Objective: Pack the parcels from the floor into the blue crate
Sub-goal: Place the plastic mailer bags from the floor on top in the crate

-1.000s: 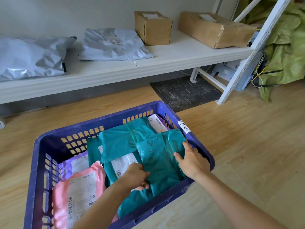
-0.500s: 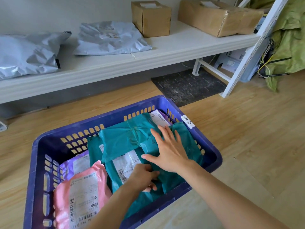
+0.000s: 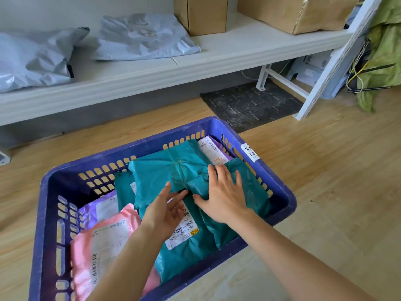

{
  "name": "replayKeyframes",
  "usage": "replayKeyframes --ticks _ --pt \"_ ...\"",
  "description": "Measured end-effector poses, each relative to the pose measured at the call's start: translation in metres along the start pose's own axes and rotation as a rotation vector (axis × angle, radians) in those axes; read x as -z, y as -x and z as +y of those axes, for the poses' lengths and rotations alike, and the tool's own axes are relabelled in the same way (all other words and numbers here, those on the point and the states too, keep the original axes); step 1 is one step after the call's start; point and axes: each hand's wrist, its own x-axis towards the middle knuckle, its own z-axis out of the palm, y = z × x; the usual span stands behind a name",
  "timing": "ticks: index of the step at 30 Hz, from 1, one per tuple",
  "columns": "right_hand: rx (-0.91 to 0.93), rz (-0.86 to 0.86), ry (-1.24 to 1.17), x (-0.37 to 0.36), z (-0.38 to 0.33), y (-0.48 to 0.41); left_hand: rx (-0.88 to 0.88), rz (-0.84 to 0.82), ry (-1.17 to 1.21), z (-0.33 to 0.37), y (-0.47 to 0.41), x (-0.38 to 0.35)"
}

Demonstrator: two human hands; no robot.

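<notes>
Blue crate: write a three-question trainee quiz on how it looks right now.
1. True or false: the right hand lies flat on a teal parcel inside the blue crate.
2. Multiple choice: the pink parcel lies A) in the crate's near left part, B) in its far right corner, C) on the floor outside it.
3. Fill in: the small cardboard box stands on the white ____.

Key: 1 true; 2 A; 3 shelf.
</notes>
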Motion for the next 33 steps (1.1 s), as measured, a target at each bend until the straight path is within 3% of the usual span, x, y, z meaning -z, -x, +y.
replayKeyframes --ticks 10,16,22,26,29,33 --pt "-0.032 0.03 0.012 0.007 0.0 0.005 -0.268 0.337 -0.074 0.02 0.011 -0.002" --pt "-0.064 0.006 0.036 0.008 0.002 0.007 -0.293 0.381 -0.066 0.031 0.017 0.002" --pt "-0.076 -0.177 0.025 -0.01 -0.001 -0.004 -0.308 0.366 -0.097 0.041 0.029 0.009" --pt "-0.091 -0.032 -0.233 -0.008 -0.002 -0.012 -0.276 0.341 -0.157 0.051 0.038 0.022" --pt "0.038 0.1 -0.578 0.003 -0.007 -0.015 -0.273 0.315 -0.193 0.054 0.049 0.03" --pt "0.313 0.115 -0.457 0.009 -0.022 -0.012 -0.292 0.336 -0.141 0.055 0.064 0.049"
